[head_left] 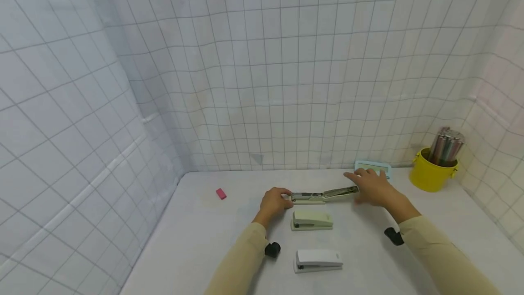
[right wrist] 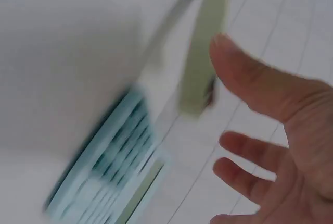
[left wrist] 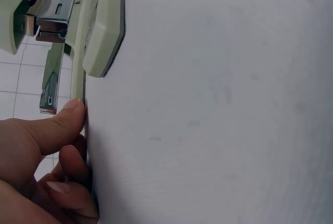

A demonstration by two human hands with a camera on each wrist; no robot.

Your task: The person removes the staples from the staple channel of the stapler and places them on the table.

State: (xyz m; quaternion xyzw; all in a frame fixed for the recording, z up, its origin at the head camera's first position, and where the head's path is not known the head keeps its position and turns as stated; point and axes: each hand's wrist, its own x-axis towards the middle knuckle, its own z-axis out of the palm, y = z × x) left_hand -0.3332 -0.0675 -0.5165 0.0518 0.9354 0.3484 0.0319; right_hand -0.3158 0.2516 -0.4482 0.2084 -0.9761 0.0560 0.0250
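A pale green stapler (head_left: 309, 202) lies swung open flat, its upper arm (right wrist: 200, 57) folded out to the right. My left hand (head_left: 273, 202) pinches the left end of its base, the thumb on the base's end in the left wrist view. By the free end of the upper arm is my right hand (head_left: 371, 187), fingers spread and holding nothing; whether the thumb touches the arm I cannot tell. A second pale green stapler (head_left: 312, 221), closed, sits just in front of the open one. Nearer to me stands a closed white stapler (head_left: 318, 259).
Behind my right hand a light blue calculator (head_left: 382, 166) lies near the back wall. The yellow bucket (head_left: 427, 177) at the far right holds a bundle of shiny sticks (head_left: 445, 147). A pink eraser (head_left: 221, 193) lies to the left. Gridded cloth walls (head_left: 286, 81) bound the table.
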